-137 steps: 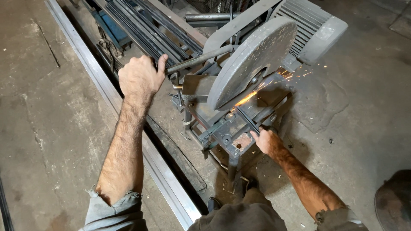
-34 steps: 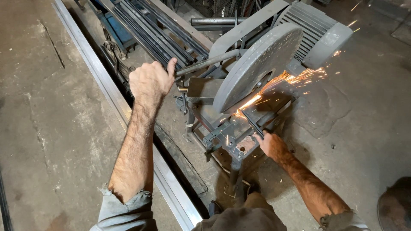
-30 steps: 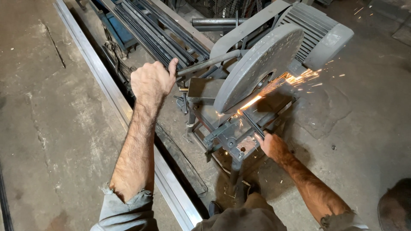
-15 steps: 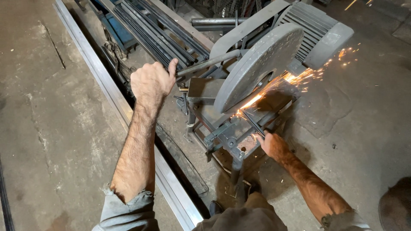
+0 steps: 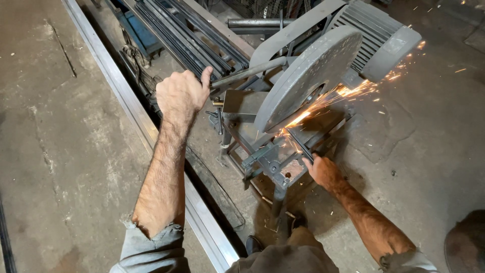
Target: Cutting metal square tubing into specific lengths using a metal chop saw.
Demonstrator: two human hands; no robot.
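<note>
Sparks (image 5: 353, 93) now fan wider behind chop saw (image 5: 308, 81) vs. a sec ago; left hand (image 5: 179, 93) still fisted on saw handle (image 5: 247, 73), right hand (image 5: 321, 169) fingers closed on thin metal strip (image 5: 301, 146) under disc, on saw's stand. Risk: strip may kick or grab w/ fingers so near the cut. Steel bars (image 5: 187, 35) behind saw, long rail (image 5: 151, 136) left of it, crowding footing.
</note>
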